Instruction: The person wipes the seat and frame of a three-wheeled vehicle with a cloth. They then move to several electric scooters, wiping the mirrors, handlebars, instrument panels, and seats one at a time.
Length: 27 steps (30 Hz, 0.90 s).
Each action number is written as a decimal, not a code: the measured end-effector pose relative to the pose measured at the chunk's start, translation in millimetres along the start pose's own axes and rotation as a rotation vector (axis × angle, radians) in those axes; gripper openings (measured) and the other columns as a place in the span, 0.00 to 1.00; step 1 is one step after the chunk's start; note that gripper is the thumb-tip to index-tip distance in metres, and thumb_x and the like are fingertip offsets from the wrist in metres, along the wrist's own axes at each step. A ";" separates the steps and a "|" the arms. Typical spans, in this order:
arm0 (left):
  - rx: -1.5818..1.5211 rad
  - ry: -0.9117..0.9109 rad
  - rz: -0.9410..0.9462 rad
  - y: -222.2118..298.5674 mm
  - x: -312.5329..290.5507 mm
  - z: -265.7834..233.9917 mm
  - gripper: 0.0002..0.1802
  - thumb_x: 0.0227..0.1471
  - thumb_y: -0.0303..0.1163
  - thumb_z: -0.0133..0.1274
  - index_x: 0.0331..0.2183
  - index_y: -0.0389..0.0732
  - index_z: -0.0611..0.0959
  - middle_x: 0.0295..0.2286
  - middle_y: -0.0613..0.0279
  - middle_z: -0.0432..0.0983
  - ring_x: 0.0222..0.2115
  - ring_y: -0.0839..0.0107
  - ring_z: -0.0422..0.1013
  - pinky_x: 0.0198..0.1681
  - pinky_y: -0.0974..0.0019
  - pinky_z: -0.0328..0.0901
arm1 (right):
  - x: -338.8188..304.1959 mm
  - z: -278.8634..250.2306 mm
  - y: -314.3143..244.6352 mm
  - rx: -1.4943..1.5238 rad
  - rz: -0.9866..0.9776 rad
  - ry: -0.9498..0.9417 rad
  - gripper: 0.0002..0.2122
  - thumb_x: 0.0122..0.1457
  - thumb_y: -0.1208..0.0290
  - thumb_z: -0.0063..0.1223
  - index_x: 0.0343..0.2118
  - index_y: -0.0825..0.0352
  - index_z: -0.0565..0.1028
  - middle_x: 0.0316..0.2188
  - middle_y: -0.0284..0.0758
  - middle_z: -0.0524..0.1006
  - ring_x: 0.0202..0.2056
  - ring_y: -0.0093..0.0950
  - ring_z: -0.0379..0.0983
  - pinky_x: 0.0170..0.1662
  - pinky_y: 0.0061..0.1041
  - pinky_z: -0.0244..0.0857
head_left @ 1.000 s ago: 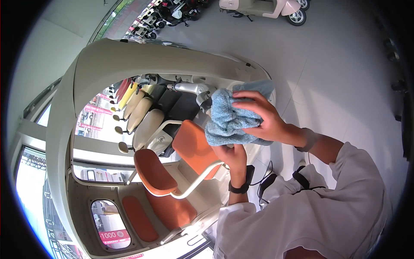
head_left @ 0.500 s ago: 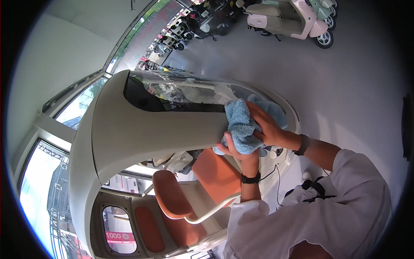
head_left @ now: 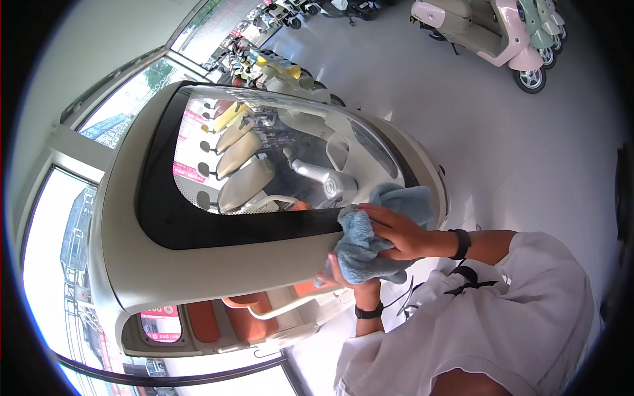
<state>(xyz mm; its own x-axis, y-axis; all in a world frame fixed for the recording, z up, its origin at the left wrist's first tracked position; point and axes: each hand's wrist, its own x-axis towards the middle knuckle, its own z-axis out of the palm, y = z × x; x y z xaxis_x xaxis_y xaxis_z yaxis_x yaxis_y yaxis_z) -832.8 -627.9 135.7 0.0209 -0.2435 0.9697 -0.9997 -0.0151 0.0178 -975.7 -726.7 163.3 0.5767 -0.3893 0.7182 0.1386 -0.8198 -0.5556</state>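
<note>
A light blue towel is bunched against the beige pillar of a small cabin vehicle, beside the lower corner of its windshield. My right hand grips it from above, fingers curled over the folds. Below, my left hand is wrapped about the towel's lower side, its fingertips near the pillar's edge. Part of the towel spreads past my right hand over the dark glass border. The folds hide some fingers of both hands.
Orange seats show through the side opening under the pillar. Through the windshield a handlebar is seen, with reflections on the glass. A pink and beige scooter stands at the far right, and several more scooters beyond the vehicle.
The view has shifted and tilted, so more of the windshield shows and less of the cabin. Both hands keep hold of the towel, which sits lower in the picture.
</note>
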 end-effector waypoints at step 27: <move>-0.085 -0.799 -0.327 160.5 -98.8 104.9 0.25 0.50 0.18 0.50 0.52 0.35 0.70 0.58 0.48 0.62 0.59 0.38 0.57 0.60 0.41 0.57 | -190.6 -26.1 231.1 -0.071 -0.093 -0.537 0.15 0.55 0.66 0.53 0.43 0.70 0.74 0.42 0.42 0.76 0.48 0.45 0.70 0.53 0.37 0.64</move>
<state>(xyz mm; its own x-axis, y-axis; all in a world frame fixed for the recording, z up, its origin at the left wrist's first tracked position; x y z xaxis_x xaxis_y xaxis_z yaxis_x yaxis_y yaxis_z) -994.3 -708.0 17.3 0.2765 -0.8484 0.4515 -0.9389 -0.1383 0.3151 -1074.7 -852.9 -91.0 0.8969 -0.0598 0.4381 0.1647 -0.8744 -0.4565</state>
